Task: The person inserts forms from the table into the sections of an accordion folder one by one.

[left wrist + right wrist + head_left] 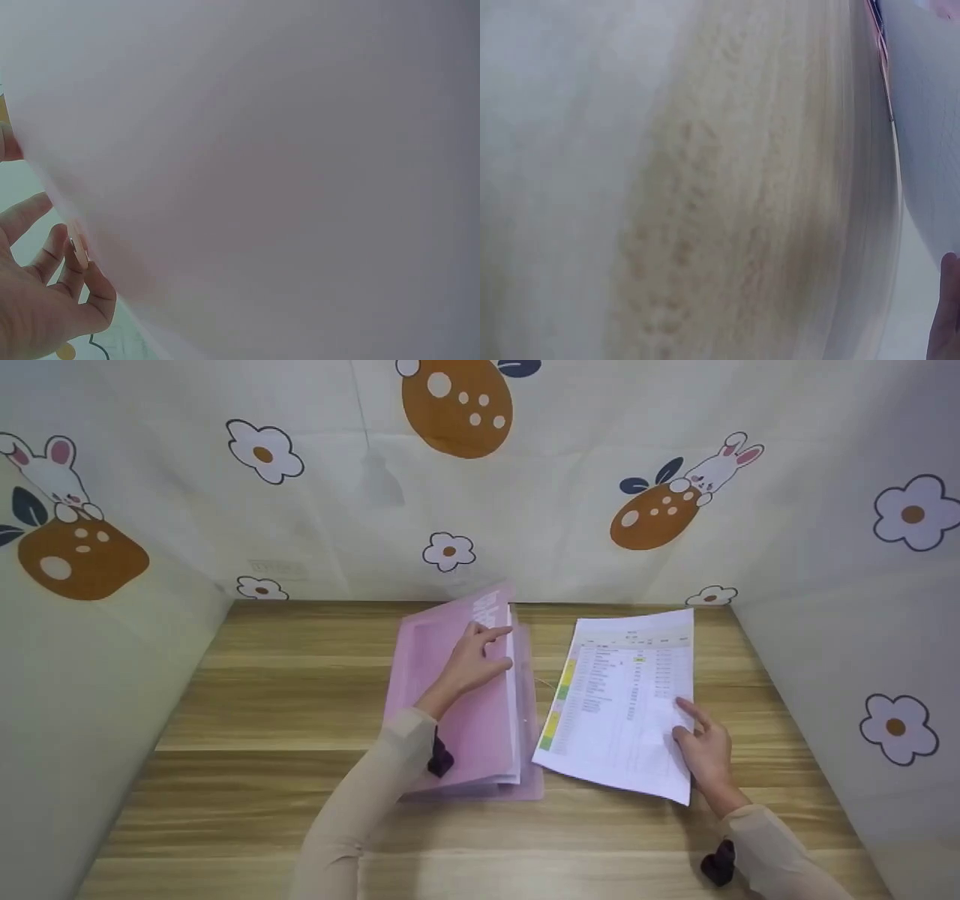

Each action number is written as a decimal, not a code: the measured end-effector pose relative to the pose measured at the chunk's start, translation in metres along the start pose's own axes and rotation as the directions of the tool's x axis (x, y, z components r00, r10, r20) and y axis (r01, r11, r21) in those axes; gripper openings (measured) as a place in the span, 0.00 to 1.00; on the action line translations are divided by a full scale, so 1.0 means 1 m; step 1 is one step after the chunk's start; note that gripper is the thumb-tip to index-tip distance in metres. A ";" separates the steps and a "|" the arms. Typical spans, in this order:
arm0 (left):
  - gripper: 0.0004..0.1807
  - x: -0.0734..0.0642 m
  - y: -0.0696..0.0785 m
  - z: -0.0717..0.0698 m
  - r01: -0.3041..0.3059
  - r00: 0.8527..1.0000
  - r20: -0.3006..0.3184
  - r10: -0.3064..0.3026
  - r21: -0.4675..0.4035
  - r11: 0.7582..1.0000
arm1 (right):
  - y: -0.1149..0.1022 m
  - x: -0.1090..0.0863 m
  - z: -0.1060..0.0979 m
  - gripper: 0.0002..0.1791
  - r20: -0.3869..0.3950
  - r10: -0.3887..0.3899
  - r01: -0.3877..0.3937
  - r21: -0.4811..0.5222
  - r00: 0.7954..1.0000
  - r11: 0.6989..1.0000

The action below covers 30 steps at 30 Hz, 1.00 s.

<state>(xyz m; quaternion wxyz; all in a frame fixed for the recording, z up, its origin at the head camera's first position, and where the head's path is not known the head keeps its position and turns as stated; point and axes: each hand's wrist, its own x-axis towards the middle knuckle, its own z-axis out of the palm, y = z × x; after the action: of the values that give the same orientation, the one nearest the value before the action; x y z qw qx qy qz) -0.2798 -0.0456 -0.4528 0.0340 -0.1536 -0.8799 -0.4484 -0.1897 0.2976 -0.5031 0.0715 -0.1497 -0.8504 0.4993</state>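
Note:
A pink translucent folder (457, 690) lies on the wooden table, its cover slightly raised over white sheets (515, 697) that show along its right side. My left hand (474, 660) reaches over the cover and holds its right edge. Close up in the left wrist view, curled fingers (97, 296) meet the cover's edge beside a small pale tab (78, 246). To the right, my right hand (705, 746) pinches the right edge of a printed paper (622, 735), thumb and index finger on its face. The paper is tilted and bears a table with yellow and green blocks down its left side.
The wooden table (285, 697) extends to the left of the folder and in front of it. Pale fabric walls (315, 525) printed with rabbits, flowers and brown fruit enclose it at the back and both sides. A thin cord (546, 683) shows between folder and paper.

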 end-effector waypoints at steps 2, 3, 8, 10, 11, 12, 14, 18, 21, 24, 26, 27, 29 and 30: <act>0.29 0.000 0.000 0.000 0.003 1.000 0.000 -0.003 0.001 1.000 | 0.001 -0.001 0.000 0.27 0.003 0.010 -0.010 0.021 1.000 1.000; 0.29 0.000 0.000 -0.001 0.006 1.000 0.001 -0.006 0.000 1.000 | 0.001 -0.002 0.000 0.27 0.008 0.018 -0.018 0.031 1.000 0.999; 0.29 0.000 0.001 -0.001 0.019 1.000 0.004 -0.019 0.002 1.000 | 0.001 -0.003 0.004 0.28 0.059 0.074 -0.079 0.097 0.996 0.992; 0.29 0.000 0.001 -0.001 0.026 1.000 0.006 -0.026 0.001 1.000 | 0.001 -0.004 0.007 0.29 0.080 0.089 -0.097 0.108 0.993 0.989; 0.30 0.000 0.002 -0.001 0.032 0.999 0.008 -0.032 0.000 0.999 | 0.001 -0.005 0.009 0.29 0.086 0.096 -0.106 0.114 0.992 0.988; 0.30 0.000 0.002 -0.001 0.038 0.999 0.010 -0.038 0.000 0.999 | 0.000 -0.005 0.011 0.29 0.090 0.099 -0.110 0.121 0.991 0.987; 0.30 -0.001 0.002 0.000 0.054 0.998 0.019 -0.054 -0.001 0.999 | 0.000 -0.006 0.014 0.29 0.094 0.102 -0.113 0.129 0.990 0.985; 0.30 0.000 0.002 0.000 0.069 0.997 0.025 -0.069 0.002 0.998 | -0.002 -0.009 0.024 0.30 0.113 0.113 -0.134 0.192 0.987 0.972; 0.30 0.000 0.002 0.000 0.071 0.997 0.024 -0.071 0.004 0.997 | -0.005 -0.012 0.030 0.30 0.128 0.123 -0.150 0.231 0.984 0.961; 0.30 0.000 0.002 0.000 0.075 0.997 0.026 -0.075 0.005 0.997 | -0.007 -0.015 0.036 0.31 0.136 0.124 -0.156 0.256 0.983 0.954; 0.30 0.000 0.002 0.000 0.074 0.997 0.025 -0.074 0.006 0.997 | -0.008 -0.016 0.040 0.31 0.142 0.123 -0.158 0.274 0.982 0.949; 0.30 0.000 0.002 0.001 0.071 0.997 0.023 -0.071 0.007 0.997 | -0.008 -0.017 0.042 0.31 0.145 0.121 -0.158 0.280 0.982 0.947; 0.30 0.000 0.002 0.001 0.069 0.997 0.020 -0.069 0.007 0.998 | -0.009 -0.018 0.046 0.31 0.157 0.119 -0.161 0.289 0.980 0.944; 0.30 -0.001 0.002 0.001 0.067 0.998 0.018 -0.067 0.007 0.998 | -0.010 -0.019 0.047 0.31 0.165 0.117 -0.161 0.291 0.979 0.943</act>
<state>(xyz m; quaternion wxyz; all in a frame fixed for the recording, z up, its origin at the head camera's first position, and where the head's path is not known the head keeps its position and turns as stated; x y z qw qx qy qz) -0.2786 -0.0440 -0.4521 0.0113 -0.1280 -0.8863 -0.4450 -0.1864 0.2477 -0.5170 -0.0040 -0.1600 -0.7541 0.6370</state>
